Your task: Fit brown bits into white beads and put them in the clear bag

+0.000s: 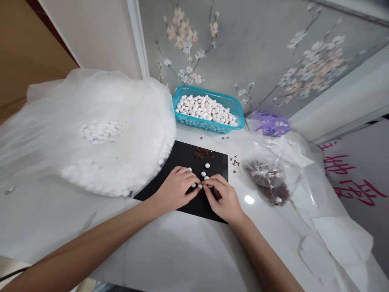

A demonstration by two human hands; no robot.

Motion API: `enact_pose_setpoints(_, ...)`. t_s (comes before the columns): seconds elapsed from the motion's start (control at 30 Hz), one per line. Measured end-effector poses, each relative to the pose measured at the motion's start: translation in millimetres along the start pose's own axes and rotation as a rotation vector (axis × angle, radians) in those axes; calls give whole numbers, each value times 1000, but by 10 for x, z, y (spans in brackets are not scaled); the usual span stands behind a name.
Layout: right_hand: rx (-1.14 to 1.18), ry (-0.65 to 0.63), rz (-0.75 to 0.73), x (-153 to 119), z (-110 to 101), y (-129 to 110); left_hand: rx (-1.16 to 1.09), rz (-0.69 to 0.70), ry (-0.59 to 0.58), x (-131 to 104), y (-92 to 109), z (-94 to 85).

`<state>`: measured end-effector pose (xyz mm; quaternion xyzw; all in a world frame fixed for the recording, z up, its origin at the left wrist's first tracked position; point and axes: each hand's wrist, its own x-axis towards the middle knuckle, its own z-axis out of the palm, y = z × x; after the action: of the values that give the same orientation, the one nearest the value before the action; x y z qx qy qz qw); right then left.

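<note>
Over the black mat (185,156) my two hands meet at the fingertips. My left hand (176,190) pinches a small white ball (199,186) between thumb and forefinger. Against that ball, my right hand (224,198) has its thumb and forefinger pressed together; what they hold, if anything, is too small to make out. Several loose white balls (207,166) lie around the fingers, some partly covered by them. Beyond them is a little heap of small dark brown pieces (203,153).
At the left, a large sheer white bag (146,121) bulges with white balls. A turquoise basket (209,126) of white balls with brown bits stands at the back. To the right are a clear bag of brown pieces (269,182), a purple packet (272,123) and white paper (343,239).
</note>
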<state>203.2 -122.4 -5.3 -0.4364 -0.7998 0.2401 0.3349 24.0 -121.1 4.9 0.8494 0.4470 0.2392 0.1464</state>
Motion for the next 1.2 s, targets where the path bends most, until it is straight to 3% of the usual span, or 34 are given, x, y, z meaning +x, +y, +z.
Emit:
enact_pose_setpoints(0.43, 96, -104, 25, 28, -42, -12, -6, 3, -7, -11, -42, 20)
enact_pose_setpoints(0.77, -53, -117, 9, 50, -34, -69, -2, -64, 59, -10, -34, 16)
enact_pose_setpoints(1.2, -261, -128, -54, 60, 2, -95, 28, -37, 30, -16, -30, 13)
